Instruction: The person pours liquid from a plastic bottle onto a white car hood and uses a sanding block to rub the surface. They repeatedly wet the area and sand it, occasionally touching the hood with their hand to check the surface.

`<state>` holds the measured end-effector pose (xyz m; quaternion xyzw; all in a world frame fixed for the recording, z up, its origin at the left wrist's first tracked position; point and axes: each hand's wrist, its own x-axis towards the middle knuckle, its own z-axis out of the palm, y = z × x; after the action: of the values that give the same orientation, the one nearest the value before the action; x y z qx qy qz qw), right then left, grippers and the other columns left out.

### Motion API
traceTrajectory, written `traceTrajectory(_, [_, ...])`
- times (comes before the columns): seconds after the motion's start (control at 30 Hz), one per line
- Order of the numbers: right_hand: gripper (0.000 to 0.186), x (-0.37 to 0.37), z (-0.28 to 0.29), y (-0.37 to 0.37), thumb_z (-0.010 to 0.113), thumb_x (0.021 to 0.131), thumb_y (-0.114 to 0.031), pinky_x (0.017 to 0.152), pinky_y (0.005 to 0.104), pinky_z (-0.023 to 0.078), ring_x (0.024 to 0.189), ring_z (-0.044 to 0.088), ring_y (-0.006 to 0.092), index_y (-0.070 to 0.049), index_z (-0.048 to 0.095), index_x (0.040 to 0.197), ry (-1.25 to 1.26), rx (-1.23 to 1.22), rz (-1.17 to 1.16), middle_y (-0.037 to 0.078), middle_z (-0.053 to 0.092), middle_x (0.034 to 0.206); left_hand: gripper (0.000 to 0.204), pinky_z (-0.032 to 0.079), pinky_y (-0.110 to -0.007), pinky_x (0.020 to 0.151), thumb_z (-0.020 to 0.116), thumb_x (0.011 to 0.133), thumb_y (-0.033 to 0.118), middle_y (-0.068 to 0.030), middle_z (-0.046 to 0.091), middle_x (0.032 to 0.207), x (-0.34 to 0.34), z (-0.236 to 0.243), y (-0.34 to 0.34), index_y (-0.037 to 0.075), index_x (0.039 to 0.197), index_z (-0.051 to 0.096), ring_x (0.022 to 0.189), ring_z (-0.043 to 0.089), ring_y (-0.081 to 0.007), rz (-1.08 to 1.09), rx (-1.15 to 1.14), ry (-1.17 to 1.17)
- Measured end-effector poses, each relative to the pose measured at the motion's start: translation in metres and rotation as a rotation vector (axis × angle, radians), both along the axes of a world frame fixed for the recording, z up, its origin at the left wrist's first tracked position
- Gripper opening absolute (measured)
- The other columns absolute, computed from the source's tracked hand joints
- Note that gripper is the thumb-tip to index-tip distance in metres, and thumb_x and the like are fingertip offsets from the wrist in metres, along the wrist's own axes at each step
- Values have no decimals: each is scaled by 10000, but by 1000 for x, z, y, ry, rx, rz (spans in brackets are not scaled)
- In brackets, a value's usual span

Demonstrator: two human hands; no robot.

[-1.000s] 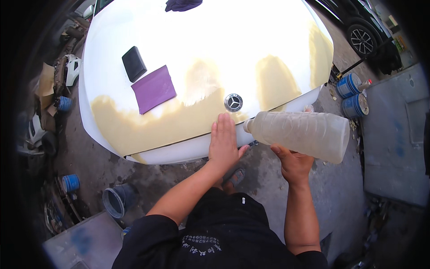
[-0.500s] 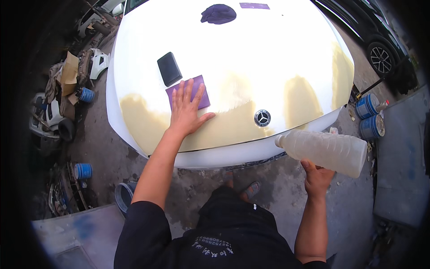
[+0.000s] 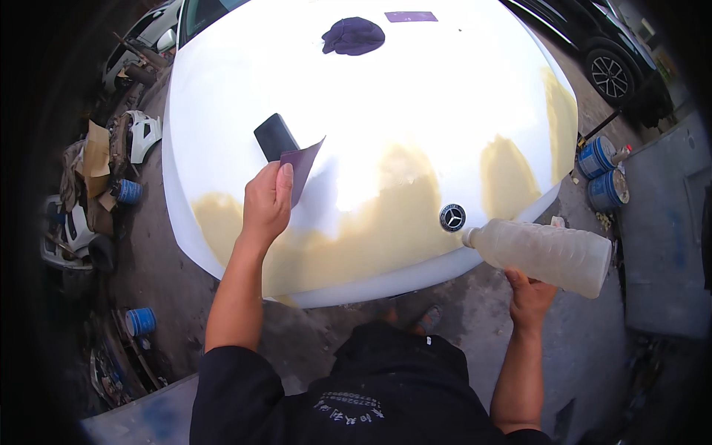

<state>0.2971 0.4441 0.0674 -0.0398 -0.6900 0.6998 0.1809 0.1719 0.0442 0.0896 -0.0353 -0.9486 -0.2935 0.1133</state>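
My left hand point(image 3: 265, 204) pinches a purple sheet of sandpaper point(image 3: 304, 167) between thumb and fingers. The sheet is tilted up off a white car hood point(image 3: 237, 81) with yellowish sanded patches. Just behind it lies a black rectangular sanding block point(image 3: 273, 135), partly covered by the sheet. In my right hand point(image 3: 531, 300) is a cloudy plastic bottle point(image 3: 549, 256), lying nearly level past the hood's front edge, its neck toward the round badge point(image 3: 452, 217).
Farther up the hood are a crumpled dark purple cloth point(image 3: 354, 37) and another purple sheet point(image 3: 411, 16). Blue-and-white buckets point(image 3: 608, 189) stand to the right, near a black car point(image 3: 604, 67). Car parts and cardboard point(image 3: 96, 159) are heaped at the left.
My left hand lay flat on the purple sandpaper; now it grips the sheet and has lifted it from the hood. The bottle stays in my right hand, almost unmoved.
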Motion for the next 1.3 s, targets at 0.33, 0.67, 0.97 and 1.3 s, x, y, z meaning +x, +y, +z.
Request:
traceTrajectory(0.33, [997, 10, 1, 6, 833, 750, -35, 1057, 389, 440, 1221, 530, 233, -16, 209, 1528, 17, -43, -19, 123, 512, 1359, 351, 572, -307, 788, 732, 882, 137, -94, 682, 1046, 29, 5, 35, -5, 1175, 602, 878, 669, -166, -29, 1294, -417])
traceTrajectory(0.67, [1022, 34, -10, 66, 835, 745, -28, 1043, 398, 461, 1228, 531, 238, -25, 183, 1533, 37, -126, -14, 131, 490, 1374, 446, 506, -298, 686, 652, 799, -47, -100, 586, 855, 102, -9, 145, 23, 1239, 639, 718, 591, -181, -278, 25, 67])
traceTrajectory(0.97, [991, 47, -27, 114, 823, 756, -20, 1037, 398, 466, 1223, 540, 237, -20, 200, 1527, 32, -173, 78, 139, 506, 1365, 569, 185, -639, 1130, 530, 832, 41, -230, 376, 1498, 125, -78, 193, 57, 1398, 469, 1418, 313, -424, -395, -664, 145])
traceTrajectory(1.3, [977, 39, -47, 123, 825, 755, -29, 1044, 404, 457, 1215, 545, 251, -1, 215, 1517, -30, -180, 157, 140, 519, 1354, 810, 242, -510, 1167, 745, 788, 209, -251, 312, 1526, 108, -139, 233, -63, 1439, 347, 1442, 272, -413, -152, -459, 54])
